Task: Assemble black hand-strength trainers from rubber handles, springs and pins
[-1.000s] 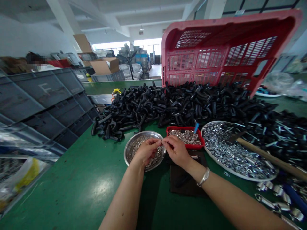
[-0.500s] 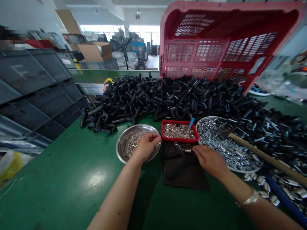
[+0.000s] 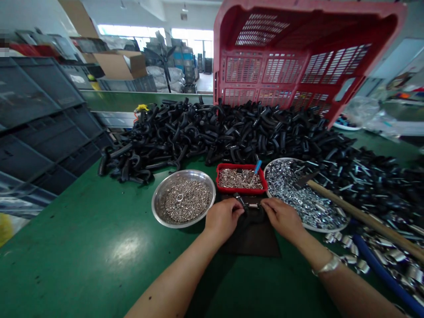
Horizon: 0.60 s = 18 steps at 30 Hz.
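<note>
In the head view, a black Y-shaped plastic handle [image 3: 254, 216] lies on a dark square mat [image 3: 260, 244]. A small coil spring [image 3: 253, 206] and a metal piece [image 3: 239, 199] show at its upper side. My left hand [image 3: 224, 219] is closed in a pinch at the handle's left side; what lies between its fingertips is too small to make out. My right hand [image 3: 284, 217] has thumb and fingers closed on the handle's right end, beside the spring. Left of the mat, a steel bowl [image 3: 158, 211] holds many tiny metal pieces and a ring [image 3: 179, 198].
A red tray [image 3: 241, 191] of pins with a blue-handled tool [image 3: 257, 167] sits behind the mat. Rightward are a plate of metal parts [image 3: 281, 185] and a hammer [image 3: 351, 207]. Black handles [image 3: 198, 132] pile up before a red crate [image 3: 258, 68]. Grey crates [image 3: 39, 119] stand left.
My left hand has moved right, from over the steel bowl to the handle's left side. My right hand stays at the handle's right end. The camera view has shifted slightly.
</note>
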Each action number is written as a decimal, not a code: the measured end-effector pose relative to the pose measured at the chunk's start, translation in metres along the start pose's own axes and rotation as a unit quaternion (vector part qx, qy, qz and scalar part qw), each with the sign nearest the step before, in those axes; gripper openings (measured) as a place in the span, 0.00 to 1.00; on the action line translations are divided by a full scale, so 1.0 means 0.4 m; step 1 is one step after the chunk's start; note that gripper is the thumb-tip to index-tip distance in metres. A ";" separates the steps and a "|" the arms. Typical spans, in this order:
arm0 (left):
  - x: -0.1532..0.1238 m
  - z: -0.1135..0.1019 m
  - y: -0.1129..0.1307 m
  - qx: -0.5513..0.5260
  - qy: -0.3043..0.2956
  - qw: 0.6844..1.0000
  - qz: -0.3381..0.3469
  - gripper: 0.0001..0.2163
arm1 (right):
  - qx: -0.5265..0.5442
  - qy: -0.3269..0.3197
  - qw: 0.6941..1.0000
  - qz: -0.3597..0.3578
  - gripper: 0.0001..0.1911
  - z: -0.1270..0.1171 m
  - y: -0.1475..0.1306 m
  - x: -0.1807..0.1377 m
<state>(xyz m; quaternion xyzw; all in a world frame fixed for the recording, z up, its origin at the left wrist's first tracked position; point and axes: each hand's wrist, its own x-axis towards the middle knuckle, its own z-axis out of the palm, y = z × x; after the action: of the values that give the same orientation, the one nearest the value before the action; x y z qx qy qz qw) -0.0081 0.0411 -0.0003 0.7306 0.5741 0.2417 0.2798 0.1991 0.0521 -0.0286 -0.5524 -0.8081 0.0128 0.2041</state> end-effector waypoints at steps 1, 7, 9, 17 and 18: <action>0.001 0.000 -0.001 0.001 0.001 1.000 -0.001 0.05 | -0.002 0.000 1.000 -0.005 0.14 0.000 -0.001 0.002; -0.002 0.002 -0.002 0.005 0.015 1.000 -0.002 0.05 | -0.020 -0.021 0.999 -0.037 0.14 -0.006 0.005 0.004; -0.002 0.004 -0.002 0.006 0.019 1.000 -0.002 0.05 | -0.017 -0.019 0.999 -0.040 0.14 -0.005 0.008 0.001; -0.003 0.002 -0.002 0.004 0.020 1.000 -0.002 0.05 | -0.075 -0.038 0.995 -0.050 0.14 -0.015 -0.001 0.006; -0.004 0.002 -0.002 0.004 0.020 1.000 -0.002 0.05 | -0.101 -0.050 0.992 -0.057 0.13 -0.020 -0.007 0.009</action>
<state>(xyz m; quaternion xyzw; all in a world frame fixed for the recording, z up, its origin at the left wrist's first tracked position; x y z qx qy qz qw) -0.0084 0.0397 -0.0014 0.7255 0.5820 0.2537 0.2659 0.1984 0.0526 -0.0196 -0.5222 -0.8445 -0.0527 0.1069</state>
